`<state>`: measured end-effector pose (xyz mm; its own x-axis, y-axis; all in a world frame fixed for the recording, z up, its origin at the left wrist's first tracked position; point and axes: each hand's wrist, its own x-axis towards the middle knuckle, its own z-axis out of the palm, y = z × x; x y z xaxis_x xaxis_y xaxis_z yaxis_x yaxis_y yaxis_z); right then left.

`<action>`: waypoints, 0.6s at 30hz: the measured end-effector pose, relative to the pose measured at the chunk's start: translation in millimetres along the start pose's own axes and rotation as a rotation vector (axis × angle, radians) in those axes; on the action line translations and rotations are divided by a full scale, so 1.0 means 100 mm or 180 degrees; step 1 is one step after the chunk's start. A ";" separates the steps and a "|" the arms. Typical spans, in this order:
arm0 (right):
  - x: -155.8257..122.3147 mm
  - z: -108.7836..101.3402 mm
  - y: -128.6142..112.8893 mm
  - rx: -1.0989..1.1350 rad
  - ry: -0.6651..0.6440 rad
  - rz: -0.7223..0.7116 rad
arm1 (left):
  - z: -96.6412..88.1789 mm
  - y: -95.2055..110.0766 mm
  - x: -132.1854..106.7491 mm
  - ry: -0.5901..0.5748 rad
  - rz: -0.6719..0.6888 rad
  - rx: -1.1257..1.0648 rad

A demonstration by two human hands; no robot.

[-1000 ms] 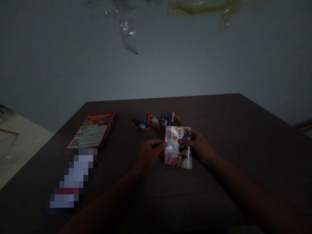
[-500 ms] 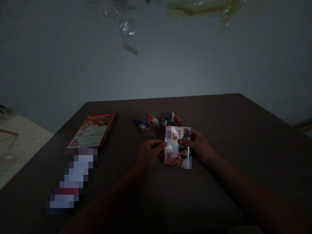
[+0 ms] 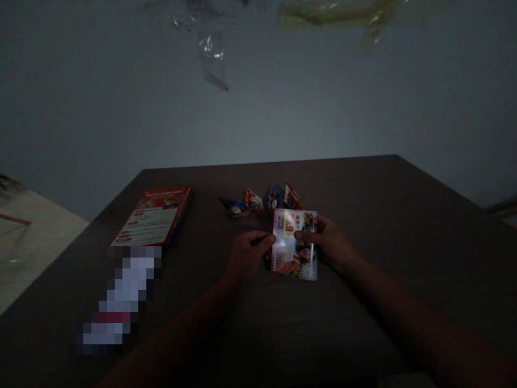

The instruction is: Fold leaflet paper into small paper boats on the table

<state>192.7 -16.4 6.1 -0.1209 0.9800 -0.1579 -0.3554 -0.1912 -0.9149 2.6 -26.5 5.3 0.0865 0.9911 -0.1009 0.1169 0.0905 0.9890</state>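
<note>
A glossy printed flyer (image 3: 294, 258), pink and purple with a yellow price patch and a pictured person, is held above the table. My left hand (image 3: 249, 253) pinches its left edge between thumb and fingers. From the other side, my right hand (image 3: 333, 240) grips the right edge, with the thumb lying across the front. The fingers behind the flyer are hidden. Just beyond it stand two folded paper shapes in red, white and blue, one at the left (image 3: 242, 205) and one at the right (image 3: 284, 198), partly covered by the flyer.
On the left of the brown table (image 3: 363, 199) lies a stack of red-and-white leaflets (image 3: 151, 215). A blurred-out pale strip (image 3: 129, 291) is nearer to me. Behind the table rises a grey wall (image 3: 307, 108) with a clear plastic piece (image 3: 212, 59) hanging on it.
</note>
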 end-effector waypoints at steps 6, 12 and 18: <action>0.01 0.00 0.00 0.0010 -0.0002 0.0006 | 0.00 0.02 0.00 0.0038 -0.0059 -0.0008; 0.01 0.00 0.00 -0.0008 0.0065 -0.0014 | 0.00 0.02 0.00 -0.0022 -0.0023 -0.0068; 0.01 -0.01 0.02 0.0037 -0.0021 -0.0029 | 0.00 0.02 0.00 -0.0007 -0.0044 -0.0047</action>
<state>193.2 -15.3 3.8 -0.1237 0.9814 -0.1469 -0.3674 -0.1829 -0.9119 2.3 -26.6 7.5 0.0872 0.9896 -0.1147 0.1035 0.1055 0.9890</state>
